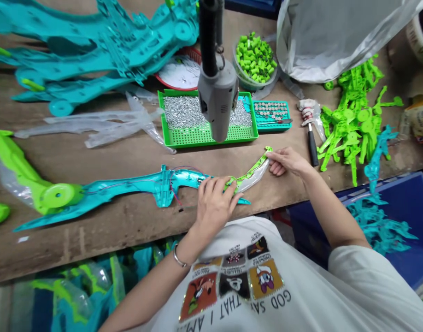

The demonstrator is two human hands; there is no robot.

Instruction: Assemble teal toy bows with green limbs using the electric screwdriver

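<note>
Left hand (216, 201) lies over the turquoise body (128, 182), on the person's side of the green tray (184, 135); whether it grips or only presses cannot be told. Right hand (286, 161) pinches the outer end of the lime-green limb (255, 168), just below the tray's right corner.

Head view: the turquoise body is long, ribbed, moulded plastic with a tapered left tip, extending well left of the tray. A rounded lime-green arm (57, 197) sits at its left end; a clear, curved translucent strip (255, 179) follows the right limb. Thin wires (176, 196) trail from the centre. The tray, perforated, contains small shiny metal pieces (182, 110); a teal tray (272, 125) with round metallic discs adjoins it on the right.

A grey tool (219, 99) hanging above the tray hides part of its contents. The left hand covers the join at the right limb. Stacked turquoise parts (76, 55), beyond the tray to its left, are cut off by the frame.

Left fingers point away from the person, palm down, wrist banded; the right forearm angles inward, its outer fingers curled.
</note>
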